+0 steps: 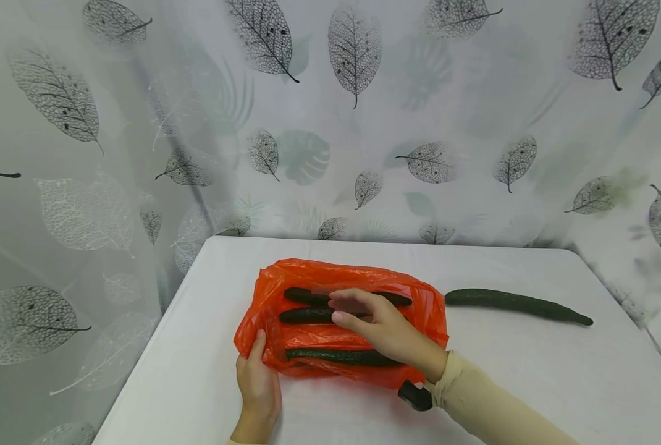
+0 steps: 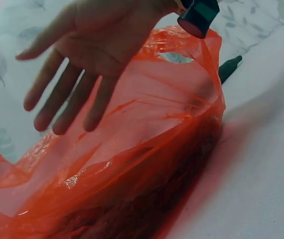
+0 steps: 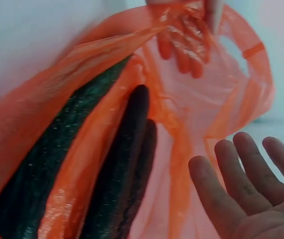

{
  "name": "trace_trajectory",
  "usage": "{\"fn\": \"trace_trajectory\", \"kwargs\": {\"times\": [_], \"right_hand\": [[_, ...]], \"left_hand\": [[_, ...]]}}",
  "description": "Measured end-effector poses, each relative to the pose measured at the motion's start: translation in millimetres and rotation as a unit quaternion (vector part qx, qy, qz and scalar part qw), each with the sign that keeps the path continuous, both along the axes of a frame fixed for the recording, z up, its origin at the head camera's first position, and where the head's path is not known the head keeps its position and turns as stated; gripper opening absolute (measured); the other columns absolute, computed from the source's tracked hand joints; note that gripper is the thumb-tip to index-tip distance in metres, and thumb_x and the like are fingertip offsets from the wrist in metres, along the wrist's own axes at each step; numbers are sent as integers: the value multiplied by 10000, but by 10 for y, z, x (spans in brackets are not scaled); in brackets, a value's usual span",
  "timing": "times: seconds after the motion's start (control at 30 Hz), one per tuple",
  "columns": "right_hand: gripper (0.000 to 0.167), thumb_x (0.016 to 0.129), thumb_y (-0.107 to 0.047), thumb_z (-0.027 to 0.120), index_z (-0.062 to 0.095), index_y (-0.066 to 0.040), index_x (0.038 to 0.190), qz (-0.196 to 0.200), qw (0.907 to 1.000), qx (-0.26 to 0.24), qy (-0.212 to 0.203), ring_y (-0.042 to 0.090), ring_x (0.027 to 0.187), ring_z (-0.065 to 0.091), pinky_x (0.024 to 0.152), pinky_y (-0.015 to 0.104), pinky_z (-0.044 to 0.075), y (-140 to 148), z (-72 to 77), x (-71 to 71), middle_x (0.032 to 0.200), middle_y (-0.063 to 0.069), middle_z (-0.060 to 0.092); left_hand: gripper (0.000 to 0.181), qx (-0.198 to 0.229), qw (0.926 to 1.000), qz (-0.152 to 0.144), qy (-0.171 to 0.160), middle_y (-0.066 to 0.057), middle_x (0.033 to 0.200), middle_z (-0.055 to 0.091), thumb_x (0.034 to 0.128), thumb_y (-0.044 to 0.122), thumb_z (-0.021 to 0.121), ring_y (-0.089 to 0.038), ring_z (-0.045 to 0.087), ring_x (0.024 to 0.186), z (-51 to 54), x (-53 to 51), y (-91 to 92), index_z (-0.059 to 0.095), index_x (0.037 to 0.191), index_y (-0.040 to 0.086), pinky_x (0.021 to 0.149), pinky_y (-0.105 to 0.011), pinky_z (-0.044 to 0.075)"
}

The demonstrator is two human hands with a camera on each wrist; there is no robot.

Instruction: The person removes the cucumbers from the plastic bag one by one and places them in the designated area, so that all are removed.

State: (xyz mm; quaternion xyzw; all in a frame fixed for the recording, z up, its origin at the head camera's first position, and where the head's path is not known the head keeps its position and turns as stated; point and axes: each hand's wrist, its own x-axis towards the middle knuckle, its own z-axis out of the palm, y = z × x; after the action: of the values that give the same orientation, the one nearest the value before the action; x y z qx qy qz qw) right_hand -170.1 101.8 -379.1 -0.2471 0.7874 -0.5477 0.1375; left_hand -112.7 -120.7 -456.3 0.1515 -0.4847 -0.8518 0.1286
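A red plastic bag (image 1: 330, 337) lies spread on the white table, with three dark green cucumbers visible in it. Two of them, the back cucumber (image 1: 303, 295) and the middle cucumber (image 1: 305, 316), lie close together; the front cucumber (image 1: 336, 355) is apart from them. My left hand (image 1: 258, 386) grips the bag's left edge, thumb on one side of the film and fingers showing through it in the right wrist view. Over the bag, my right hand (image 1: 386, 327) is held with fingers extended and nothing in them, hiding parts of the cucumbers.
Another long cucumber (image 1: 516, 303) lies on the table (image 1: 530, 371) to the right of the bag. A black wrist camera (image 1: 416, 395) sits at my right wrist. Behind the table hangs a leaf-patterned curtain (image 1: 314, 123).
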Motion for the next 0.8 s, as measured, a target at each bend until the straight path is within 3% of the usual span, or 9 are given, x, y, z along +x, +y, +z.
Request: {"fn": "trace_trajectory", "kwargs": {"times": [0.13,0.47,0.8], "right_hand": [[455,961,-348,713,616,-140,1354,47,9998,180,41,263,1191,599,978,426,519,-15,-138,-58,1296,40,644],[423,909,-283,783,669,-105,1276,43,9930,1117,384,206,1130,614,990,476,502,-30,-416,-85,1221,36,678],[408,869,-278,822,706,-90,1212,108,9859,1654,248,184,1038,632,903,404,540,-22,-556,-56,1134,-43,688]], "left_hand": [[474,-30,10000,-5,-21,-74,1495,429,1108,287,383,-203,401,1366,-2,8,-3,320,1501,29,1126,-280,374],[438,6,10000,73,-13,-89,1476,445,1103,226,371,-209,410,1347,-2,7,-1,345,1477,-1,1110,-260,386],[447,-19,10000,21,8,-93,1484,433,1105,239,374,-207,402,1354,-8,20,-15,332,1480,0,1110,-260,385]]}}
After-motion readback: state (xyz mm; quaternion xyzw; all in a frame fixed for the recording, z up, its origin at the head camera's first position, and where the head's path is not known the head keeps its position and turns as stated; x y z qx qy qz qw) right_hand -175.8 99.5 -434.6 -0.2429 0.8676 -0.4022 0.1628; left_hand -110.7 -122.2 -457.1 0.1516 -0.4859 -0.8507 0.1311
